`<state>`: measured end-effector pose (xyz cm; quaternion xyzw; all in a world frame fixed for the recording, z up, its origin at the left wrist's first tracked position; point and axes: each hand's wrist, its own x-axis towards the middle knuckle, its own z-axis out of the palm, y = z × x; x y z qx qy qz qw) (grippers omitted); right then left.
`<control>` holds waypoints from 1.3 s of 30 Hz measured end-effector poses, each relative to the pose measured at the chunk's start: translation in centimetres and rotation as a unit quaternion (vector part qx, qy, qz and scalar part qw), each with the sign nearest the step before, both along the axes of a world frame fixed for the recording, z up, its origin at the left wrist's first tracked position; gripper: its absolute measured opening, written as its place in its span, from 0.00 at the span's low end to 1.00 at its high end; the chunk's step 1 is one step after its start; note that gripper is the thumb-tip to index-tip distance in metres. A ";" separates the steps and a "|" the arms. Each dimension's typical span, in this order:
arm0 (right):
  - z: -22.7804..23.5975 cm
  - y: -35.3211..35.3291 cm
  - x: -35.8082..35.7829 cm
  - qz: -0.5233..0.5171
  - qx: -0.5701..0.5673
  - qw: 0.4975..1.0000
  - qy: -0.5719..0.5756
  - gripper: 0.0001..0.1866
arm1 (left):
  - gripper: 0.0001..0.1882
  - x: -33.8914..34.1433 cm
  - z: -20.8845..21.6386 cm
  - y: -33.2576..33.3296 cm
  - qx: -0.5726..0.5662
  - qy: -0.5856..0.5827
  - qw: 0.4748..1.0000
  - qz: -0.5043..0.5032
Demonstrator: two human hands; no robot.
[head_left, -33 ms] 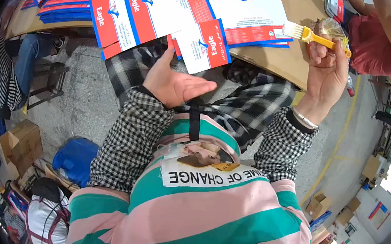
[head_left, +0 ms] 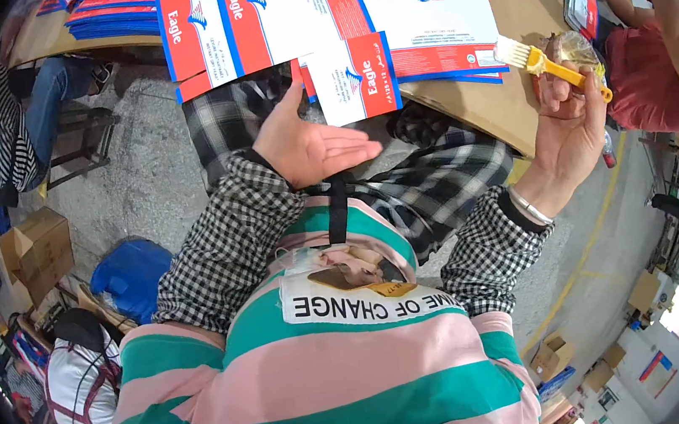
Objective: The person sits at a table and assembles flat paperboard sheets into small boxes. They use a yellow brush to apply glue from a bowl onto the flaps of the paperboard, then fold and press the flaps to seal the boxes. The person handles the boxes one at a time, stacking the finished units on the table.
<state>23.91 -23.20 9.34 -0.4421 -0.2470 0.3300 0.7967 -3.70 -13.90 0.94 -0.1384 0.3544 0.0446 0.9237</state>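
Note:
In my right hand (head_left: 568,125), at the table's right side, a brush with a yellow handle (head_left: 555,69) is held between thumb and fingers. Its pale bristles point left, toward the cartons. My left hand (head_left: 316,149) is open, palm turned up, its fingers stretched to the right and nothing in it. Just above it, a flat red, white and blue carton (head_left: 353,80) sticks out over the table's near edge. More flat printed cartons (head_left: 290,15) lie overlapped behind it, and another flat carton (head_left: 427,27) lies to the right.
Beyond the brush is a clear plastic container (head_left: 576,50), partly hidden by my fingers. Blue-edged carton stacks (head_left: 112,13) lie on the brown table (head_left: 523,105) at the far left. A person in a red top (head_left: 662,79) works at the right. A blue bag (head_left: 132,278) stands on the floor.
My left hand has shifted slightly to the right. The right hand and brush are almost where they were.

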 end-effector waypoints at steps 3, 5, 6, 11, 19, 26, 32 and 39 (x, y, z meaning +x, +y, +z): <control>0.6 -0.4 -0.4 0.010 0.011 1.000 -0.015 0.11 | 0.62 1.1 -0.5 -0.8 0.086 0.008 0.996 -0.006; 1.1 -0.8 -0.9 0.009 0.009 1.000 -0.024 0.11 | 0.63 2.2 -0.4 -0.6 0.116 0.010 0.993 -0.013; 1.2 -0.9 -1.2 0.002 0.007 1.000 -0.030 0.11 | 0.63 2.6 -0.9 -0.4 0.127 -0.029 0.992 -0.002; 2.1 -2.1 -2.1 -0.006 -0.003 0.999 -0.045 0.11 | 0.63 4.2 -3.4 0.6 0.103 -0.104 0.987 0.067; 3.3 -2.6 -2.4 -0.015 -0.030 0.998 -0.054 0.11 | 0.34 6.1 -3.3 0.1 0.035 -0.129 0.987 0.088; 6.7 -3.9 -2.2 0.012 0.032 0.997 -0.067 0.12 | 0.22 4.6 -0.2 -3.3 0.159 -0.063 0.978 0.117; 7.4 -3.4 -4.0 0.034 0.001 0.992 -0.119 0.13 | 0.26 3.4 0.6 -4.6 0.230 -0.030 0.963 0.141; 6.1 -1.8 -4.4 0.118 -0.035 0.967 -0.224 0.10 | 0.27 4.3 -1.7 -4.2 0.203 -0.023 0.966 0.157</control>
